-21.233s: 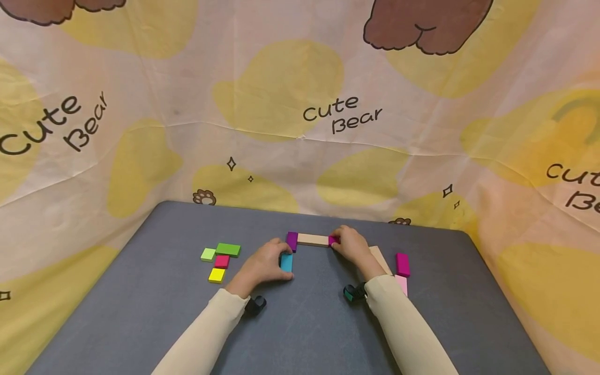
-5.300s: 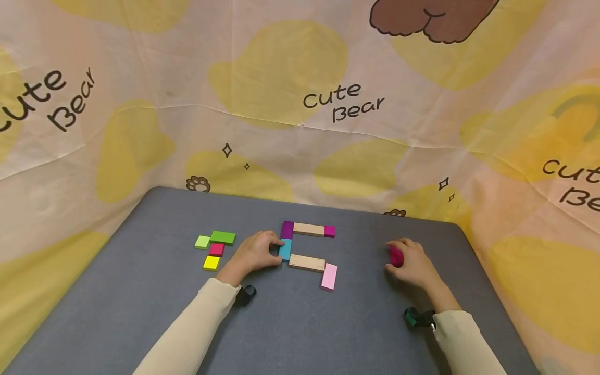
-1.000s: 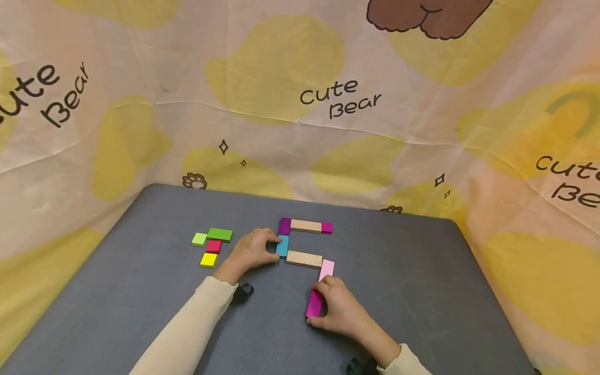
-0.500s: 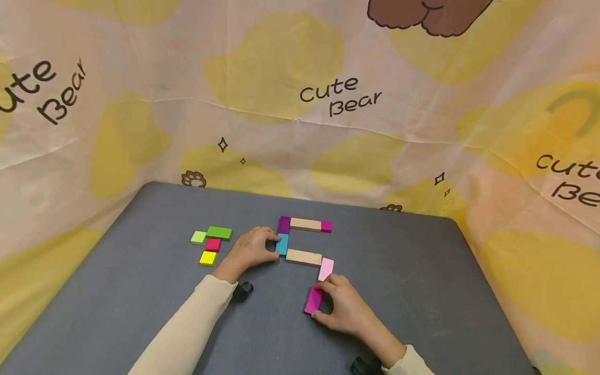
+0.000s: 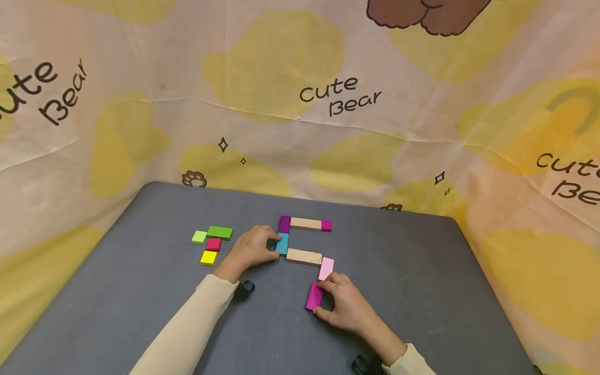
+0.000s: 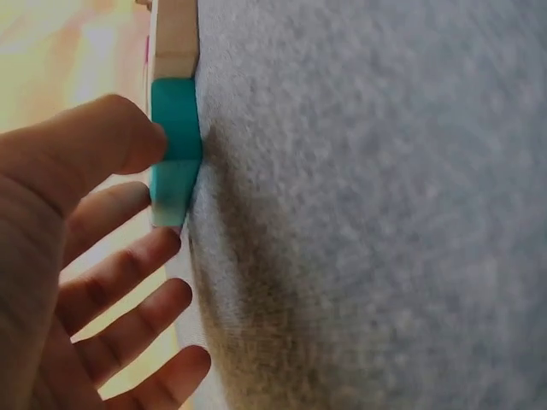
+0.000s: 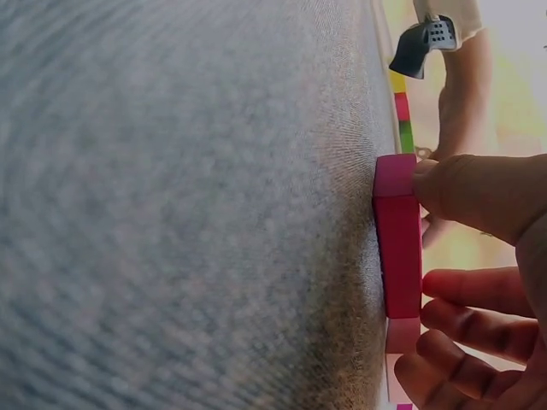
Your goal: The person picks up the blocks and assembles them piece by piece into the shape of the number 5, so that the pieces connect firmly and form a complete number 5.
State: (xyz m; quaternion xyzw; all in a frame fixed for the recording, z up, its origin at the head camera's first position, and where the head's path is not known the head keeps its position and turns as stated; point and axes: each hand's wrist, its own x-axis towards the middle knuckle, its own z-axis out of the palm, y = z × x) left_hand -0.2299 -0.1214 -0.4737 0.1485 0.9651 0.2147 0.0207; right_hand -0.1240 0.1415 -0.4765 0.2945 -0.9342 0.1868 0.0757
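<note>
My left hand [image 5: 253, 247] pinches the blue block [image 5: 282, 245] between thumb and fingers; the left wrist view shows the thumb on this block's end [image 6: 175, 120]. Touching the blue block are a purple block [image 5: 284, 224] behind and a bare wooden block [image 5: 304, 257] at its front right. Another wooden block [image 5: 305, 224] runs from the purple one to a small magenta block [image 5: 326, 225]. With thumb and fingertips, my right hand [image 5: 347, 304] holds a longer magenta block [image 5: 314, 298] by its ends. Its far end lies at the near end of the light pink block [image 5: 326, 268], offset left.
Left of the left hand lie a green block [image 5: 220, 232], a light green block [image 5: 199, 237], a red block [image 5: 213, 244] and a yellow block [image 5: 208, 258]. A printed cloth [image 5: 347, 172] hangs behind the grey table [image 5: 412, 271].
Since about five seconds ago, the right hand has brought the long magenta block from the right side to the light pink block. Over the last second it shifts slightly; the left hand stays at the blue block.
</note>
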